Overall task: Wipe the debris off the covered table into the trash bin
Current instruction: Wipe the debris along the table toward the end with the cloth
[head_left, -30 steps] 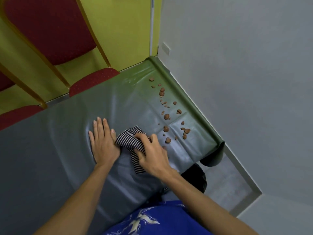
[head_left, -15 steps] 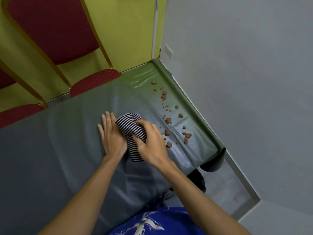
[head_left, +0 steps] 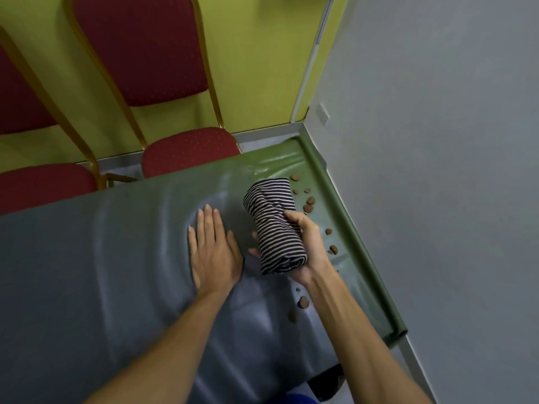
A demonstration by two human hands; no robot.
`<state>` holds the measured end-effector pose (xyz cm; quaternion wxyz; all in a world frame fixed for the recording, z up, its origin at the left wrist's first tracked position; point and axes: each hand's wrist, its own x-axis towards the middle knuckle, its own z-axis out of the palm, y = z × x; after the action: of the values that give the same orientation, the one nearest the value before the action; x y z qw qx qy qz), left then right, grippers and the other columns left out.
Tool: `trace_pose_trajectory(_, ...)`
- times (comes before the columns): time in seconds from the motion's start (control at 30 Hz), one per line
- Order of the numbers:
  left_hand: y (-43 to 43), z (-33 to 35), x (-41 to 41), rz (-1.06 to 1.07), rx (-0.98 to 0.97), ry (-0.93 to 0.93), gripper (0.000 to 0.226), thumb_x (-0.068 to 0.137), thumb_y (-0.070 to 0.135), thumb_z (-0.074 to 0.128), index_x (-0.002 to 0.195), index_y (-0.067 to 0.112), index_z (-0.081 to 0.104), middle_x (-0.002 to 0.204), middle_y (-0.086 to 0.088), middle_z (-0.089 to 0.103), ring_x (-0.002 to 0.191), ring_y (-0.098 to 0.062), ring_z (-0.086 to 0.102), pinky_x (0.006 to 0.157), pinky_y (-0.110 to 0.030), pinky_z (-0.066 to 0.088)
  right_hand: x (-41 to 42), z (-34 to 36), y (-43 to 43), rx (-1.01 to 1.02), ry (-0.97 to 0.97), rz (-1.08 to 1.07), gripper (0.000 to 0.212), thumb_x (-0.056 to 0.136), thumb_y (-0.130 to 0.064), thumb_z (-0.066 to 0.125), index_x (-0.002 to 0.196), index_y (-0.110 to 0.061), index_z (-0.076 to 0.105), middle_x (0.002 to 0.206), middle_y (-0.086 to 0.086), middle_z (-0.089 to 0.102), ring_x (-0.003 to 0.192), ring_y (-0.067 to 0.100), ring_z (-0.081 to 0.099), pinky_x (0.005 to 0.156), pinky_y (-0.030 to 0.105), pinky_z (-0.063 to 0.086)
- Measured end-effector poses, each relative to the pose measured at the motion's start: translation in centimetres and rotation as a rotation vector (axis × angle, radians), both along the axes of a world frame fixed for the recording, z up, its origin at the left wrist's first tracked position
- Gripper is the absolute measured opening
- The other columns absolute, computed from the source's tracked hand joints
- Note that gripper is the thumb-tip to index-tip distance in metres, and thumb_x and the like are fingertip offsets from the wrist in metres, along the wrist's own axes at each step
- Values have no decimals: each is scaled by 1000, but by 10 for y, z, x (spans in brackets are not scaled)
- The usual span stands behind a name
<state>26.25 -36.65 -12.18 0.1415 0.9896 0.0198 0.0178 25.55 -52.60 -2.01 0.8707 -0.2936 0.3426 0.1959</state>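
Observation:
My right hand (head_left: 309,246) grips a rolled black-and-white striped cloth (head_left: 274,223) lifted just above the green plastic table cover (head_left: 116,258). My left hand (head_left: 211,249) lies flat on the cover, fingers straight, just left of the cloth. Several brown debris pieces (head_left: 309,201) are scattered along the table's right edge, and a few more debris pieces (head_left: 303,301) lie under my right forearm. A dark trash bin (head_left: 326,383) shows partly below the table's near edge.
Two red chairs with gold frames (head_left: 163,68) stand behind the table against a yellow-green wall. A grey wall (head_left: 437,170) runs close along the table's right edge.
My right hand has raised the striped cloth off the cover and carried it further toward the far right corner. My left hand has parted from the cloth and stays flat.

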Motion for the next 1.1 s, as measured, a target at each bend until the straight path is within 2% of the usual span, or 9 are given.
trace_pose_trajectory(0.07, 0, 0, 0, -1, 14, 7, 60, 99, 31, 31, 152, 4, 30, 163, -11, 23, 152, -24, 16, 122, -48, 16, 18, 4, -6, 13, -67, 115, 30, 92, -30, 57, 95, -8, 77, 95, 15, 70, 80, 34, 69, 72, 49, 59)
trace_pose_trajectory(0.13, 0, 1, 2, 12, 16, 19, 61, 98, 31, 31, 152, 4, 30, 163, -10, 23, 152, -24, 16, 122, -48, 16, 45, 11, -15, -168, -157, 206, 24, 92, -21, 62, 109, -6, 70, 98, 15, 70, 81, 30, 70, 69, 43, 61)
trace_pose_trajectory(0.2, -1, 1, 3, 15, 30, 28, 61, 98, 31, 31, 152, 4, 30, 163, -10, 23, 152, -24, 15, 123, -48, 15, 82, 13, -33, -556, -231, 254, 32, 85, -11, 72, 115, -7, 61, 106, 15, 71, 88, 30, 71, 77, 43, 61)
trace_pose_trajectory(0.3, -1, 2, 4, 15, 30, 22, 60, 99, 31, 30, 152, 3, 30, 162, -11, 23, 152, -25, 16, 123, -48, 15, 139, 27, -58, -1142, -356, 380, 49, 73, -19, 84, 116, -20, 62, 109, 3, 71, 93, 23, 71, 81, 42, 60)
trace_pose_trajectory(0.4, -2, 2, 3, 18, 41, 24, 60, 99, 31, 30, 152, 3, 29, 163, -11, 22, 152, -24, 15, 123, -48, 15, 187, 41, -76, -1539, -581, 595, 62, 72, -28, 82, 129, -26, 56, 124, -5, 62, 112, 19, 60, 95, 39, 52)
trace_pose_trajectory(0.5, -2, 3, 3, 21, 43, 31, 61, 99, 31, 29, 153, 3, 28, 163, -10, 22, 152, -24, 14, 123, -49, 15, 219, 39, -75, -1818, -707, 864, 82, 71, -26, 81, 142, -29, 40, 140, 1, 55, 125, 28, 53, 102, 48, 46)
trace_pose_trajectory(0.67, -2, 4, 3, 27, 48, 34, 61, 99, 32, 28, 153, 3, 28, 163, -10, 21, 153, -23, 14, 123, -48, 14, 225, 4, -61, -2033, -708, 1191, 72, 76, -16, 68, 143, -29, 45, 138, 4, 59, 127, 30, 53, 107, 49, 36)
trace_pose_trajectory(0.9, -2, 4, 3, 23, 50, 41, 61, 99, 32, 27, 154, 4, 26, 164, -9, 20, 153, -22, 12, 123, -47, 13, 177, -8, -71, -1990, -732, 1176, 79, 72, 1, 61, 145, -25, 46, 143, 8, 55, 130, 33, 51, 106, 49, 42)
trace_pose_trajectory(1.1, -1, 3, 3, 17, 42, 36, 60, 100, 32, 27, 154, 4, 26, 164, -10, 19, 153, -23, 12, 123, -48, 13, 106, -9, -82, -1992, -837, 1165, 84, 61, 11, 61, 140, -18, 54, 127, 11, 66, 115, 35, 61, 97, 50, 49)
